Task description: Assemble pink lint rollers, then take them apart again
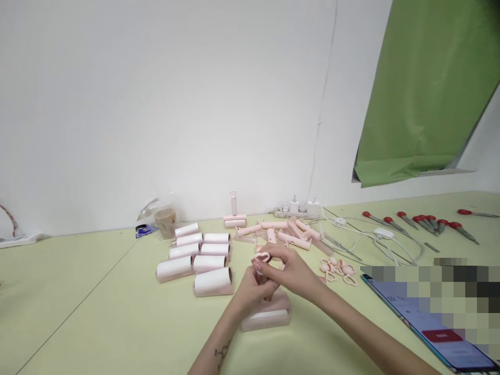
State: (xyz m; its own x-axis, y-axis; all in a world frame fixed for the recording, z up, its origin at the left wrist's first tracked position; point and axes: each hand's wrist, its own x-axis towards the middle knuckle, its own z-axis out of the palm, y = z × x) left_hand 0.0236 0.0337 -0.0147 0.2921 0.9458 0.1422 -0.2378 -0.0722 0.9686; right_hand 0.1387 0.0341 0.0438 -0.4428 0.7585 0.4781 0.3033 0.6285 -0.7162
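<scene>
My right hand [292, 266] pinches a small pale pink loop-shaped end piece [262, 257] between thumb and fingers. Just below it, my left hand [252, 289] is closed, its fingers wrapped round what looks like the handle of a lint roller. That lint roller [266, 319], a white roll with a pink cover, lies on the table beneath both hands. Its handle is mostly hidden by my fingers. To the right sits a little pile of pink loop-shaped end pieces [336, 268]. Loose pink handle parts [294, 239] lie behind my hands.
Several white rolls in pink covers [213, 281] stand in rows at left. An upright lint roller [233, 205] is at the wall. Cables [385, 234], a power strip [297, 212], red-handled tools [427, 223] and a phone [429, 323] occupy the right. A tape roll [165, 221] is at back left.
</scene>
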